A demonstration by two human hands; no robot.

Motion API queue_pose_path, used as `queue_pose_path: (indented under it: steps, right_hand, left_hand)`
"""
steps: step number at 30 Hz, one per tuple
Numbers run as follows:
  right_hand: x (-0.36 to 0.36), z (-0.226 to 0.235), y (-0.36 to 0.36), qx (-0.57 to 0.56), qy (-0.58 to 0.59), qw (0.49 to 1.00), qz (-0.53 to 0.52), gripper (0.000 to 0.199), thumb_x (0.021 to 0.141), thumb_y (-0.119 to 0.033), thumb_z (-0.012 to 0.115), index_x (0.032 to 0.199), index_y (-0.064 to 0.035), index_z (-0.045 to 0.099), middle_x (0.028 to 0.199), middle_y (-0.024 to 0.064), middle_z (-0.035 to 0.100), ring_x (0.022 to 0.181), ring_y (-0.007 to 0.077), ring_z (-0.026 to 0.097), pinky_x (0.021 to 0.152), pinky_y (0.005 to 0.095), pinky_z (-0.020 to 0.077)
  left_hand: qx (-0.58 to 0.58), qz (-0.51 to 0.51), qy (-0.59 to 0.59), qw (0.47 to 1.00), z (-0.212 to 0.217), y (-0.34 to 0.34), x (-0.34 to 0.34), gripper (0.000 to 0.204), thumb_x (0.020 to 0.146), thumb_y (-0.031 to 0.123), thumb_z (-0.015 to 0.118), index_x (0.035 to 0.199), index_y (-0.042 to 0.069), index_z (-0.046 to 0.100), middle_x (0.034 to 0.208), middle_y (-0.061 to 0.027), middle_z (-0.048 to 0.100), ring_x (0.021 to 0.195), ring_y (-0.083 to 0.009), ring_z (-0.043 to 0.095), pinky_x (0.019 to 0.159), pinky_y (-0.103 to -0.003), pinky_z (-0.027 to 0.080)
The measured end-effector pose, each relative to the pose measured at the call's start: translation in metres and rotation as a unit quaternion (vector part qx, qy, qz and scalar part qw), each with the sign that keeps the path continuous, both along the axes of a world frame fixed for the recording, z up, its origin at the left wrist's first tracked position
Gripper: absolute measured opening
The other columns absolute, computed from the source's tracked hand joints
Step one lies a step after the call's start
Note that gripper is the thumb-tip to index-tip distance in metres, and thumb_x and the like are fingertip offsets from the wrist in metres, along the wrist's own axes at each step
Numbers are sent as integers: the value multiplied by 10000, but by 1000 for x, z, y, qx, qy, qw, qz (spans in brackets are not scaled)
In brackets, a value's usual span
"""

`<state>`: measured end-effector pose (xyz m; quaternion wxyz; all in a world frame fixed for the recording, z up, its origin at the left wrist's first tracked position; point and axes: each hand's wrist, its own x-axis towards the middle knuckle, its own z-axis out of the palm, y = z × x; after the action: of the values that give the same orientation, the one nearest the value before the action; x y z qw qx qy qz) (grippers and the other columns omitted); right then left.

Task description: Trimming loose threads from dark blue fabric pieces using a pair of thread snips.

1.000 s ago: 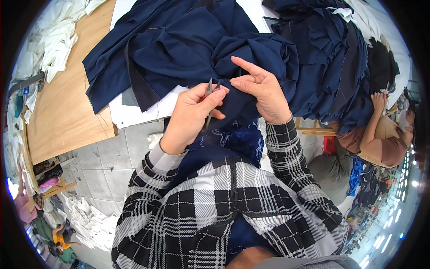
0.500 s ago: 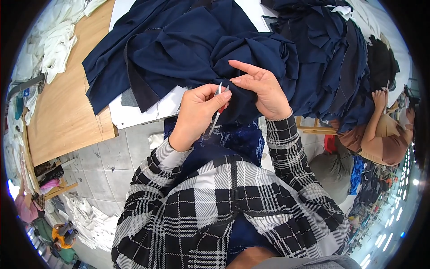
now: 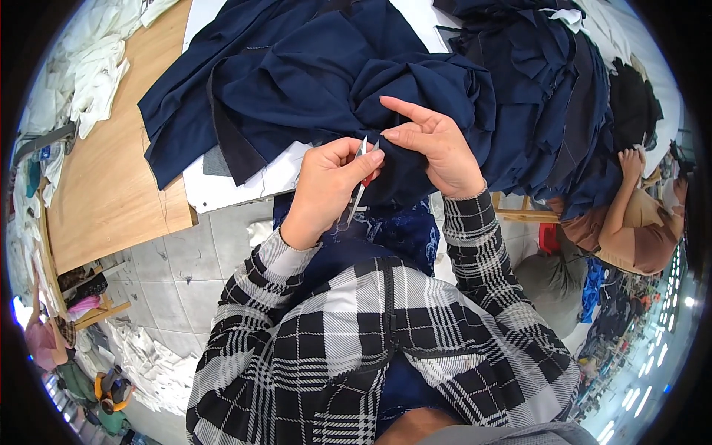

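Note:
My left hand [image 3: 326, 176] is closed round a pair of small scissors [image 3: 366, 180] with a touch of red. Their slightly parted blades point up, away from me, and a handle loop hangs below the fingers. The tips sit right at the edge of a bunched navy garment [image 3: 297, 89]. Beside them my right hand [image 3: 447, 152] has its thumb against the navy cloth, which it appears to pinch, with the index finger stretched out. Its remaining fingers are partly hidden. The cloth hangs down between both hands over the table edge.
More navy garments [image 3: 530, 111] are heaped to the right. Under the cloth lies a white board [image 3: 222, 194], beside a wooden tabletop [image 3: 104, 193]. White cloth [image 3: 93, 81] lies far left. At the right edge a co-worker's arm [image 3: 619, 215] reaches to dark fabric.
Hands, scissors and navy cloth keep nearly the same places; the whole view has shifted very slightly. A distant person in orange at the lower left has changed posture.

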<state>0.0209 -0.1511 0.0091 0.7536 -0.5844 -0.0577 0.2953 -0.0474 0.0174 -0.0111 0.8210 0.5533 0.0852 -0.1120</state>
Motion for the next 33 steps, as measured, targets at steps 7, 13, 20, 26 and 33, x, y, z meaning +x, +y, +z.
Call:
queue_pose_path:
  steps: [7, 13, 20, 26, 33]
  right_hand:
    - [0, 3, 1, -10, -5, 1000, 0, 481, 828, -18, 604, 1283, 30, 453, 879, 65, 668, 806, 81, 615, 799, 184, 452]
    - [0, 5, 2, -18, -17, 1000, -3, 518, 817, -25, 626, 1289, 56, 428, 869, 65, 672, 784, 83, 611, 769, 188, 449]
    - [-1, 4, 1, -19, -16, 1000, -4, 522, 810, -28, 634, 1286, 51, 436, 862, 59, 673, 781, 81, 611, 777, 187, 444]
    - [-2, 3, 6, -17, -29, 999, -22, 518, 800, -25, 640, 1273, 58, 447, 845, 55, 670, 770, 78, 609, 791, 194, 442]
    - [-3, 2, 7, -12, -24, 999, -31, 507, 799, -11, 631, 1267, 62, 452, 834, 58, 668, 757, 79, 608, 786, 192, 444]
  left_hand:
    - [-8, -1, 2, 1000, 0, 1, 1, 138, 846, 101, 638, 911, -21, 638, 814, -69, 661, 712, -97, 619, 692, -207, 493]
    - [-10, 19, 8, 1000, 5, -2, 2, 114, 846, 80, 623, 829, -33, 626, 702, -14, 605, 623, -50, 529, 582, -173, 412]
    - [-7, 18, 19, 1000, 6, -3, 2, 116, 847, 80, 619, 826, -34, 625, 709, -22, 612, 629, -53, 537, 589, -176, 417]
    - [-3, 17, 16, 1000, 8, -3, 3, 113, 844, 80, 621, 825, -32, 627, 714, -25, 616, 627, -57, 541, 591, -180, 420]
    - [-9, 22, 28, 999, 8, -2, 3, 109, 844, 77, 619, 837, -31, 626, 735, -38, 627, 645, -69, 567, 620, -187, 449]
